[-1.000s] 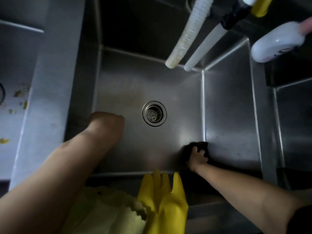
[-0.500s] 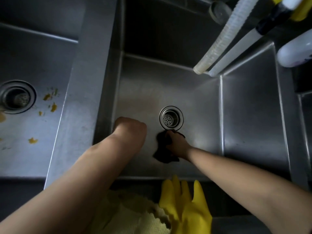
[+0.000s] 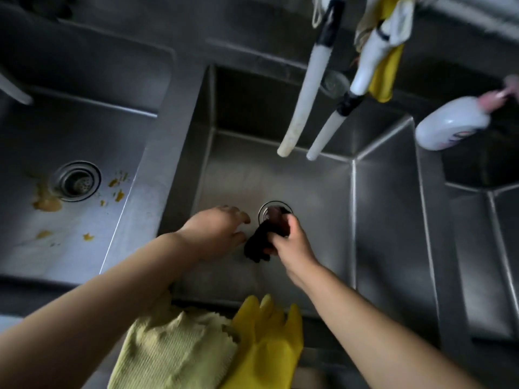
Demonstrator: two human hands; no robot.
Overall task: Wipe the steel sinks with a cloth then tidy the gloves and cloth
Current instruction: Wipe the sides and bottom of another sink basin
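Two pale hoses (image 3: 303, 102) hang side by side over the middle basin — each bound with black tape higher up, their open ends near the back wall. A white pump bottle (image 3: 452, 123) with a pink top lies tilted at the right. Yellow-brown food scraps (image 3: 46, 203) dot the floor of the left basin — the largest smear just beside its drain strainer (image 3: 77, 181).

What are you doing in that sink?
A person is wiping the middle sink with bare hands. The right hand holds a dark cloth bunched up right by the drain. The left hand rests open on the sink floor beside it, holding nothing. A yellow glove and a pale yellow cloth lie on the front edge. The left sink has yellow food bits near its drain, so it looks unwiped.
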